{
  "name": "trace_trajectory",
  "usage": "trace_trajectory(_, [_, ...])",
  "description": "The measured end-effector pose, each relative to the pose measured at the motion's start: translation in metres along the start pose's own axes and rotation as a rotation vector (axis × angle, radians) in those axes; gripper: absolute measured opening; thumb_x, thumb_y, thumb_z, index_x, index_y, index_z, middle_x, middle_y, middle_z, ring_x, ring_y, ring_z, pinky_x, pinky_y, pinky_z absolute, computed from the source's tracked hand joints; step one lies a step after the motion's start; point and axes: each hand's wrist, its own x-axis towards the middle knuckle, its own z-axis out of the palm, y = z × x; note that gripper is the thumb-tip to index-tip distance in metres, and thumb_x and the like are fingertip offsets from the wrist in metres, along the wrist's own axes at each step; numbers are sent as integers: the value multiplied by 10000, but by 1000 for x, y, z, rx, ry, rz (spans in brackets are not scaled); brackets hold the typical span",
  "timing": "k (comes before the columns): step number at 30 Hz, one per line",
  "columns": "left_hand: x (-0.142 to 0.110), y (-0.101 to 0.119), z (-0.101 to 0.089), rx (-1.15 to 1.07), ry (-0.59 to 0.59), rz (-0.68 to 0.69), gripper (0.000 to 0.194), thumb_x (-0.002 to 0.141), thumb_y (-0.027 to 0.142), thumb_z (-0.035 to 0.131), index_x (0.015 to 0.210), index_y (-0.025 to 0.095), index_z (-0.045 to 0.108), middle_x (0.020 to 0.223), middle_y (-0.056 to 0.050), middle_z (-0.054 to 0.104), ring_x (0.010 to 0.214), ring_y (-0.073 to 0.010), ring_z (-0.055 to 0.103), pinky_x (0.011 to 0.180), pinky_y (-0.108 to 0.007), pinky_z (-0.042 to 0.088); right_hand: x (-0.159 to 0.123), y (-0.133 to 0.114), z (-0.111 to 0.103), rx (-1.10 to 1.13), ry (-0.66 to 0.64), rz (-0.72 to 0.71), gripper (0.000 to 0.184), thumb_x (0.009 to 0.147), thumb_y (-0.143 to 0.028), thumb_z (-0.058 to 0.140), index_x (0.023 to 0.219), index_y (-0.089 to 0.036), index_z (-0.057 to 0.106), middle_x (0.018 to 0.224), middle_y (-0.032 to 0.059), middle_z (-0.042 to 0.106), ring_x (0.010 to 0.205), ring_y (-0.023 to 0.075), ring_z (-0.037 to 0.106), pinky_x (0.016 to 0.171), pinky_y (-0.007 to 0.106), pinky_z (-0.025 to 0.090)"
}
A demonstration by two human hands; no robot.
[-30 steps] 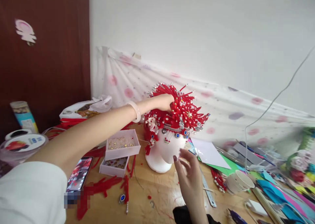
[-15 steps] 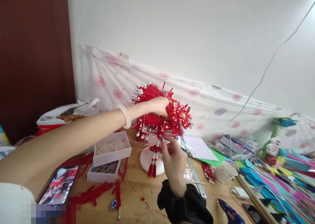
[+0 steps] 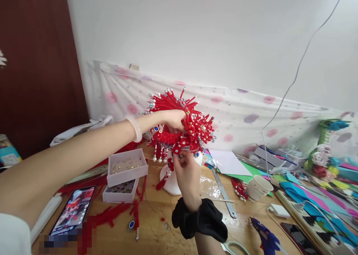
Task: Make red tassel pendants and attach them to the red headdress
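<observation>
Pale bangle (image 3: 135, 128), black scrunchie (image 3: 199, 219)

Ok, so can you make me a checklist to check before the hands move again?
1. Left hand touching the red headdress: ok.
2. Right hand at the headdress's lower front edge: ok.
3. Something pinched in the right fingers: cannot tell, the fingertips are partly hidden.
4. White foam head standing on its base: ok.
5. Upper bead box squarely on the lower box: not ok, it sits askew.
6. Glue gun apart from both hands: ok.
</observation>
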Motion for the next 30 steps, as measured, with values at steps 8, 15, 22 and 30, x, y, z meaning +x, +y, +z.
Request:
trace_trajectory(8, [6, -25, -7, -127, 35, 12, 152, 645, 230, 744, 591, 165, 617, 512, 34, 597, 517, -122, 593, 563, -233, 487, 7, 0, -8, 387, -178, 133, 257, 778, -432, 627, 826, -182, 595, 500, -74, 473, 443, 96, 417, 450, 219, 310])
trace_trajectory(15, [8, -42, -7, -242, 68, -23, 215, 626, 270, 790, 529, 169, 627, 526, 9, 622, 514, -121, 579, 558, -242, 475, 9, -7, -14, 607, -348, 300, 305, 755, -477, 632, 792, -181, 567, 476, -110, 362, 358, 45, 266, 345, 190, 214])
trace_trajectory(22, [1, -35, -12, -294, 39, -64, 241, 636, 279, 810, 511, 167, 636, 505, 9, 612, 486, -107, 551, 555, -232, 450, 10, -10, -4, 679, -338, 309, 302, 749, -464, 661, 819, -186, 565, 467, -118, 357, 377, 47, 274, 364, 184, 219])
trace_trajectory(30, [-1, -40, -13, -363, -33, -71, 334, 625, 322, 852, 471, 168, 599, 447, 39, 526, 426, -73, 422, 489, -211, 349, 10, -6, -2, 684, -313, 252, 308, 772, -445, 670, 896, -173, 595, 451, -120, 362, 385, 56, 288, 386, 193, 206])
